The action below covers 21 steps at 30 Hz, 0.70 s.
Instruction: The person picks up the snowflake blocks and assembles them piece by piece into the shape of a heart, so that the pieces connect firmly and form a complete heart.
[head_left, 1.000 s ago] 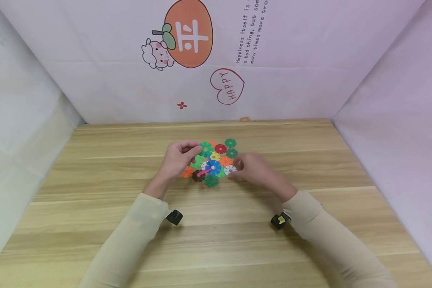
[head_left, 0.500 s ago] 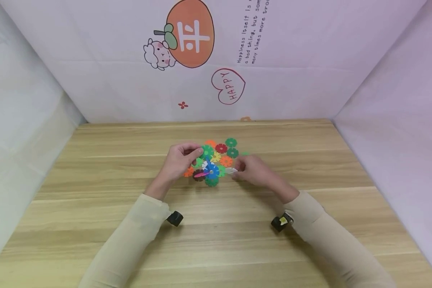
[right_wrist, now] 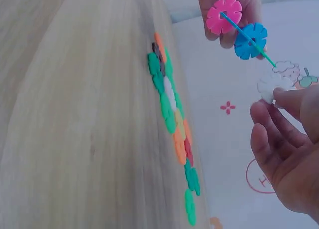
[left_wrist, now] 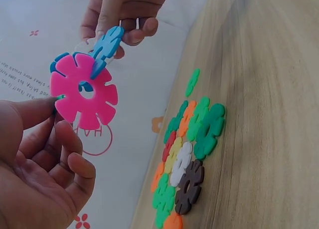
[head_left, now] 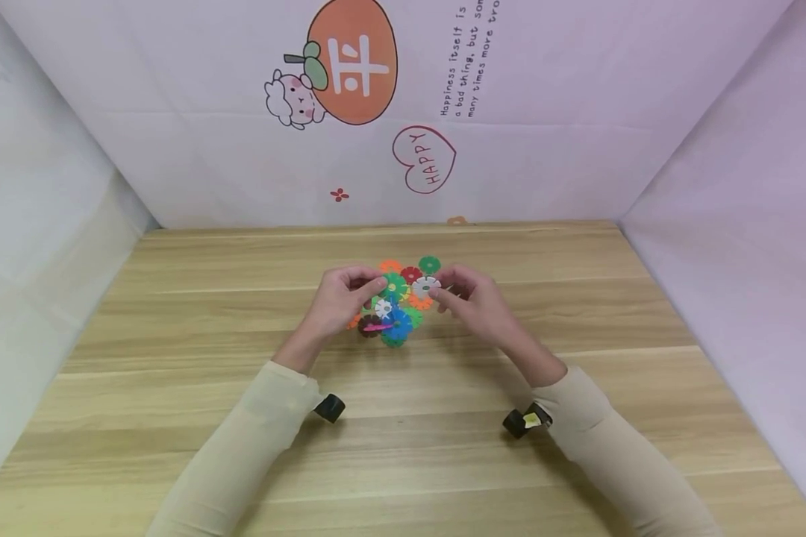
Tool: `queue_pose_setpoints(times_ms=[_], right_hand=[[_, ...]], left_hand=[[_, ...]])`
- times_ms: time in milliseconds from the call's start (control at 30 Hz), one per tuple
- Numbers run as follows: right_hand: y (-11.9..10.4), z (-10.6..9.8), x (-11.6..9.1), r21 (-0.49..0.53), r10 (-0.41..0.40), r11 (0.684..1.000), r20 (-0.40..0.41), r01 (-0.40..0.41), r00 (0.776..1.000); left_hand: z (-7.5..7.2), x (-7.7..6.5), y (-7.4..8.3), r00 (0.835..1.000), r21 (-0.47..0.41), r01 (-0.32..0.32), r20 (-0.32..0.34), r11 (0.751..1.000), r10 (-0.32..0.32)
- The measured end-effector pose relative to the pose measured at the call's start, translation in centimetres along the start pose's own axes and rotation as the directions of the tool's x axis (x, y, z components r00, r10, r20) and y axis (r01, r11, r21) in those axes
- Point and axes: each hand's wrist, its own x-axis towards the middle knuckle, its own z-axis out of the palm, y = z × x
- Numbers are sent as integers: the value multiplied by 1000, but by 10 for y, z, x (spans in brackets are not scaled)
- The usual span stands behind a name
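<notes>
Your left hand pinches the green disc, right hand the white disc; likely light, stiff, slick; grip rims, slots uncovered.

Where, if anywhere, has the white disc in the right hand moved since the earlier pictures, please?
Yes: in the head view, the white disc has moved up the picture, toward the red heart print.

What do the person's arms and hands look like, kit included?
Left hand and right hand: bare, no gloves. Left sleeve and right sleeve: long, plain, beige. Left camera and right camera: small, black, at the cuffs. Yellow patch beside the right one. No cables visible.
</notes>
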Motion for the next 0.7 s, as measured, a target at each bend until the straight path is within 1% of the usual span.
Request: queue_pose_setpoints(times_ms=[167, 267, 333, 467, 600, 700], right_hand=[[-5, 4, 2, -49, -54, 997, -24, 53, 998], [-7, 6, 2, -101, -113, 989, -36, 109, 993], [-7, 6, 3, -140, -165, 978, -43, 157, 985], [-7, 5, 4, -191, -267, 948, -44, 254, 963], [-5, 5, 5, -224, -368, 909, -40, 350, 929], [-4, 5, 5, -250, -418, 883, -32, 398, 908]], left_hand=[[1, -1, 0, 1000, 6, 16, 5, 1000, -16], [2, 0, -1, 1000, 11, 25, 10, 1000, -26], [2, 0, -2, 1000, 23, 27, 13, 999, -27], [2, 0, -2, 1000, 37, 16, 18, 999, -17], [3, -1, -1, 1000, 35, 23, 13, 999, -24], [3, -1, -2, 999, 32, 33, 14, 999, -33]])
